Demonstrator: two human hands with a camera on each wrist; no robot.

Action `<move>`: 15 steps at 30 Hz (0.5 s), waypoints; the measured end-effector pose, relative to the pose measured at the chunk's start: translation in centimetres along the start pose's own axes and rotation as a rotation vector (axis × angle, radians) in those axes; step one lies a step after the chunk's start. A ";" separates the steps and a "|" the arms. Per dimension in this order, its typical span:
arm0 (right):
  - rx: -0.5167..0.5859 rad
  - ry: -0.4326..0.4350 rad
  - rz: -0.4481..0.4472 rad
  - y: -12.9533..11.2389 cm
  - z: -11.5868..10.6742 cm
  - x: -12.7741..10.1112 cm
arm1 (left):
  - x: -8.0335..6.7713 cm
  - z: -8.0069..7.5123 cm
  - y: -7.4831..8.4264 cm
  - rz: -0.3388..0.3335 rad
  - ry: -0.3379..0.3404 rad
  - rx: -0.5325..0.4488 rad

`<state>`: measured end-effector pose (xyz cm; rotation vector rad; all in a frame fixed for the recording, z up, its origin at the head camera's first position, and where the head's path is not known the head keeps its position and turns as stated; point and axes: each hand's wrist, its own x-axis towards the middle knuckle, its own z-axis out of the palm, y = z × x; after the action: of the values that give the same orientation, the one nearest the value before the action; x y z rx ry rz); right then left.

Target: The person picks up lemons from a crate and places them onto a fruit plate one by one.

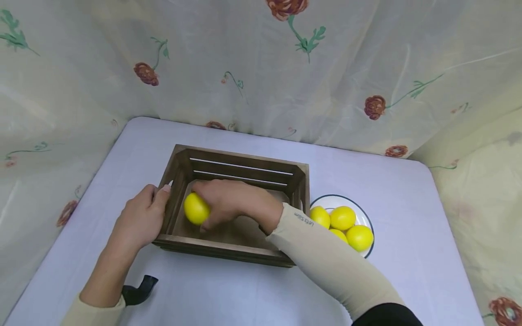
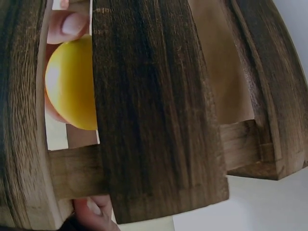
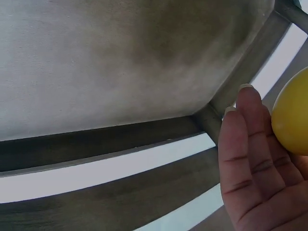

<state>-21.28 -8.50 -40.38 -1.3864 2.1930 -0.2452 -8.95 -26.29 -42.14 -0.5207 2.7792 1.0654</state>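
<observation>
- The left hand [image 1: 140, 219] grips the left wall of the crate [image 1: 228, 246], fingers curled over its top edge.
- The right hand [image 1: 232, 201] is down inside the crate, fingers wrapped round a lemon [image 1: 196, 208] at the crate's left end, close to the left wall.
- In the left wrist view the lemon [image 2: 72, 82] shows through a gap between the slats.
- The crate floor to the right of the hand is bare wood, with room up to the right wall.
- The sleeve [image 1: 326, 258] crosses the crate's near right corner; small print on its cuff reads "lets slim".
- A plate [image 1: 364, 216] sits just beside the crate's right wall, holding four lemons [image 1: 342, 218].
- The table [image 1: 408, 217] has open cloth right of the plate up to its rounded edge.
</observation>
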 end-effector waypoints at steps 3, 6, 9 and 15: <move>0.039 0.018 -0.011 0.1 -0.3 -0.2 | 0.0 0.1 0.0 -0.005 -0.008 -0.004; 0.068 0.045 -0.027 0.1 -0.7 -0.6 | 0.0 0.2 0.1 -0.009 -0.013 -0.011; 0.097 0.068 -0.050 0.0 -1.1 -0.7 | 0.0 0.2 0.2 -0.012 -0.013 -0.017; 0.094 0.095 -0.065 -0.3 -1.8 -0.9 | -0.2 -0.1 0.1 -0.023 -0.017 -0.023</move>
<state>-21.69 -8.12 -38.43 -1.4223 2.1847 -0.4407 -8.85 -26.20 -41.97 -0.5416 2.7426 1.0933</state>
